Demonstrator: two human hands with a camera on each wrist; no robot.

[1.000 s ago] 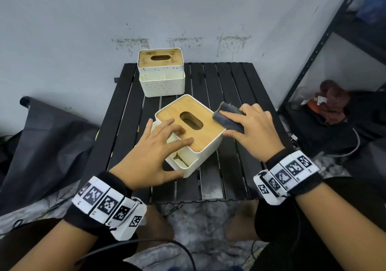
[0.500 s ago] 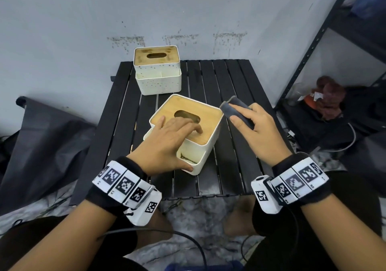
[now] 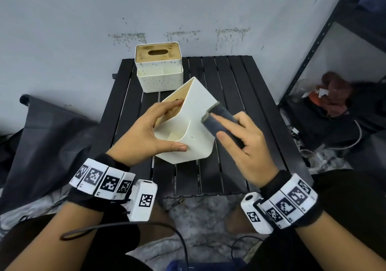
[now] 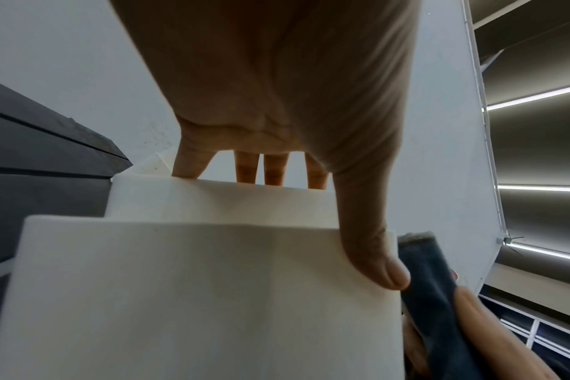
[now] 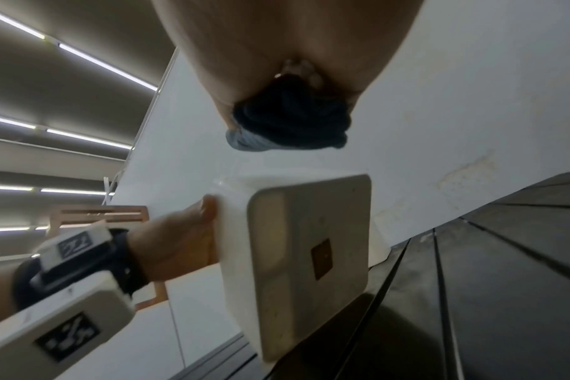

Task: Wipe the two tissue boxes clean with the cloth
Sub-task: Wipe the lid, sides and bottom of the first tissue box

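The near white tissue box (image 3: 194,122) with a wooden lid is tipped up on its edge above the black slatted table (image 3: 240,95), lid facing left. My left hand (image 3: 146,130) grips it, fingers on the lid and thumb on the white front wall (image 4: 212,295). My right hand (image 3: 242,139) holds a folded dark grey cloth (image 3: 219,120) against the box's right side; the cloth (image 5: 287,120) shows bunched in the palm. The box's underside (image 5: 309,257) faces the right wrist camera. A second, speckled tissue box (image 3: 158,66) stands at the table's back left.
A grey wall rises right behind the table. A black metal shelf frame (image 3: 317,41) stands to the right, with clutter and a brown object (image 3: 332,91) on the floor beside it. A dark bag (image 3: 41,137) lies left of the table. My knees sit under the front edge.
The near box lay flat on the table with my left hand on its lid; now it is lifted and tipped on edge. The cloth moved from the lid's right edge onto the box's side wall.
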